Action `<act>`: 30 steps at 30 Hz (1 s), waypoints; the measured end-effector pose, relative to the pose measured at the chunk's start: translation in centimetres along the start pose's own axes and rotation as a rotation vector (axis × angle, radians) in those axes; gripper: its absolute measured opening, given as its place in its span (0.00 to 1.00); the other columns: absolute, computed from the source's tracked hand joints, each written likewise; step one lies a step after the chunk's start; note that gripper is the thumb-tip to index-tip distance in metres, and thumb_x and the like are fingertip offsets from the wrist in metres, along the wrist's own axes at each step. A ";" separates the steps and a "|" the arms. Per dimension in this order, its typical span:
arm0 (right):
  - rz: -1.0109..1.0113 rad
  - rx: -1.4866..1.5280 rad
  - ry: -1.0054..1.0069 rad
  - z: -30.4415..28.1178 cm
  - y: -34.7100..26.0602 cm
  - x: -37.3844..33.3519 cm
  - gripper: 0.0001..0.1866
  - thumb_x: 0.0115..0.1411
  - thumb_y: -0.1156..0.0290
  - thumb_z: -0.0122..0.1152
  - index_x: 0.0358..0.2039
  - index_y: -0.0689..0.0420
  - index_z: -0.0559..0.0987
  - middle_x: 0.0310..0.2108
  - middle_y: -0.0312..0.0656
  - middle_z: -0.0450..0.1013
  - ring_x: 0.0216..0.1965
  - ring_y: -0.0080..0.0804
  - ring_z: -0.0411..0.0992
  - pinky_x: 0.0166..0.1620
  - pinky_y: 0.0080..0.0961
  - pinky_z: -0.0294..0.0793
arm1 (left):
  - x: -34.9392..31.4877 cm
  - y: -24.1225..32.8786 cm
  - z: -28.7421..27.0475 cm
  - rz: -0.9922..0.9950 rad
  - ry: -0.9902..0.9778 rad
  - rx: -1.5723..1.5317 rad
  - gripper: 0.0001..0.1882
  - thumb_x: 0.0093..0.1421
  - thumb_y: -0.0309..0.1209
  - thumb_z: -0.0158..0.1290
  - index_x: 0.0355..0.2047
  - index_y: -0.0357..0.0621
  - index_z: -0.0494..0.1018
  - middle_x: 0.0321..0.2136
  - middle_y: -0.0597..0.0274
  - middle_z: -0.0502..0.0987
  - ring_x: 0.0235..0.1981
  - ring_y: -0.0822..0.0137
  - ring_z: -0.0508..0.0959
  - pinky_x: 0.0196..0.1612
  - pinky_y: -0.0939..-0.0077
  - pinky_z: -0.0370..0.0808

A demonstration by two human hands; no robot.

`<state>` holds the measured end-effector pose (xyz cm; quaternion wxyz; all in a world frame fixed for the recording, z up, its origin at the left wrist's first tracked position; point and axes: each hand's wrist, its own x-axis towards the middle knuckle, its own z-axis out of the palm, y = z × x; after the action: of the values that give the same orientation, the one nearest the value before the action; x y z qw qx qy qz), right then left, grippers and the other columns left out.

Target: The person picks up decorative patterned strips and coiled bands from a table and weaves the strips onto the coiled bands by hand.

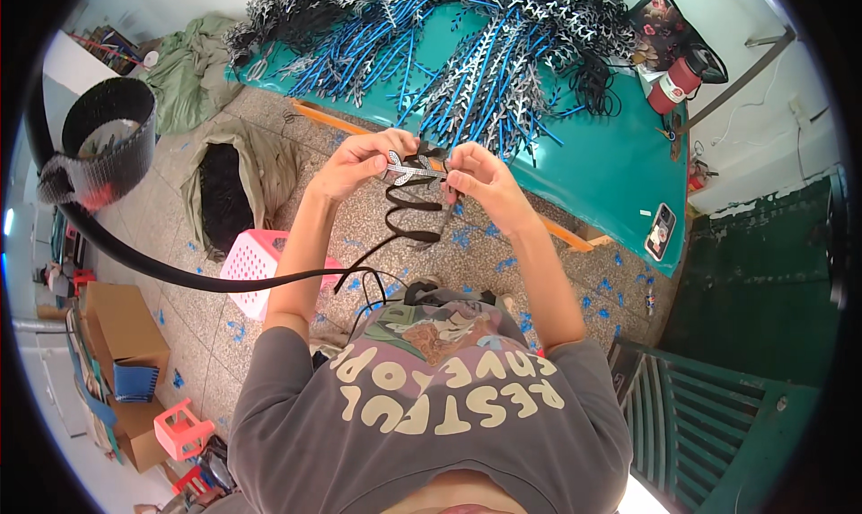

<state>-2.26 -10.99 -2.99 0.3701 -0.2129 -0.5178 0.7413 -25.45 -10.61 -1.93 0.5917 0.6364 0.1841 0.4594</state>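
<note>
Head view: both hands raised in front of the chest, above the tiled floor (224, 334) and just short of the teal surface (620, 182). Left hand (359, 162) closed, pinching the left end of a small silver leaf-shaped trim piece (409, 168); right hand (478, 177) closed, pinching its right end together with a black wavy strap (409, 218) that hangs in loops below the hands toward the lap. Exact finger placement on the strap is partly hidden. Big heap of blue and black leaf strips (449, 47) lies on the surface beyond the hands, well apart from them. Pink plastic basket (256, 267) on the floor near the left elbow, red bottle (675, 83) and a phone (661, 231) toward the right end of the surface. Judgement on doing this step well: keep the trim flat and taut between both pinches, line it up square on the strap, hold the grip close to the joining point so it doesn't twist, and let the loose strap hang free so it doesn't snag or tangle on the lap.
</note>
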 end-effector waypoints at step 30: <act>0.007 -0.093 0.080 -1.3 -1.2 -3.3 0.08 0.55 0.71 0.59 0.28 0.64 0.77 0.25 0.35 0.73 0.27 0.18 0.68 0.31 0.17 0.66 | 3.0 7.2 1.6 0.011 -0.418 0.718 0.05 0.49 0.28 0.58 0.23 0.42 0.74 0.21 0.68 0.74 0.24 0.71 0.71 0.53 0.65 0.58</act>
<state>1.14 -12.57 -2.58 0.3777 -0.2609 -0.5359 0.7086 -24.85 -10.94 6.01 0.3545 0.8829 0.2048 0.2301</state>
